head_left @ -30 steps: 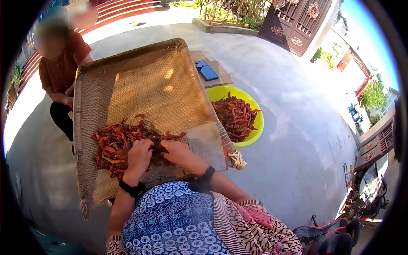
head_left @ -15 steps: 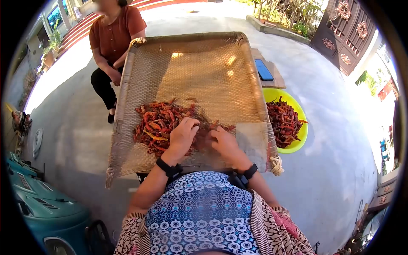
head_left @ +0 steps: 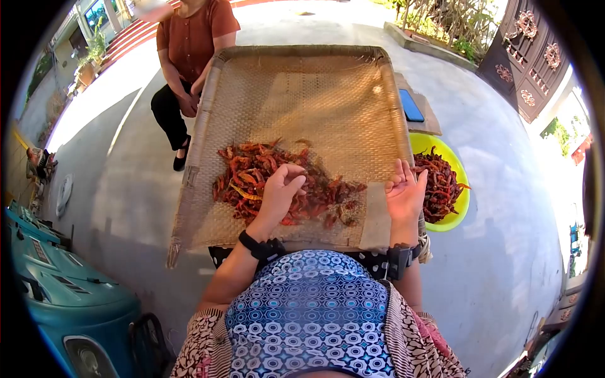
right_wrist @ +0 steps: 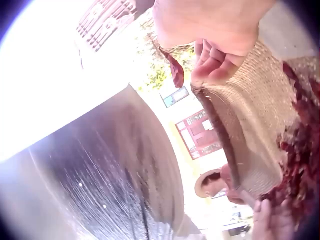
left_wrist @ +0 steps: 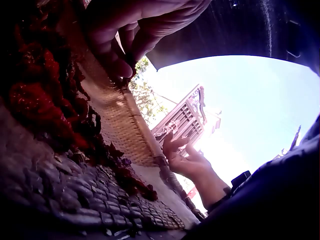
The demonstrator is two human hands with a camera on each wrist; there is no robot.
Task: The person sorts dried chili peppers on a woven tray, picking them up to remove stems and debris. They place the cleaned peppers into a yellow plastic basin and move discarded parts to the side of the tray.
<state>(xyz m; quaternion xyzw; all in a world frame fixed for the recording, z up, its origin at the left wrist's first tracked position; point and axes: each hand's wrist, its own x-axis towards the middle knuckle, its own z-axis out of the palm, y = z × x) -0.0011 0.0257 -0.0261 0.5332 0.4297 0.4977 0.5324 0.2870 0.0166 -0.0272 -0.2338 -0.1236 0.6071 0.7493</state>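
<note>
Dried red chilies [head_left: 252, 170] lie in a loose pile on a woven bamboo tray [head_left: 302, 101]. Over the pile, my left hand [head_left: 280, 195] pinches a small dark red chili [left_wrist: 132, 67] between thumb and fingertips. My right hand [head_left: 404, 195] is raised at the tray's right edge, palm up, fingers loosely spread. Beside that hand, in the right wrist view, a single chili [right_wrist: 175, 71] shows against the light, apart from the curled fingertips. A yellow basin [head_left: 460, 160] of chilies stands just past the right hand.
A seated person [head_left: 195, 44] in a rust-coloured shirt is beyond the tray's left side. A blue phone [head_left: 411, 106] lies on a board behind the basin. Teal machinery [head_left: 82, 290] stands at the lower left. A flat patch [head_left: 377, 217] covers the tray's near right corner.
My right hand has moved from the pile to the tray's right edge and opened out. The left hand stays over the chilies. The head view has swung left, then settled.
</note>
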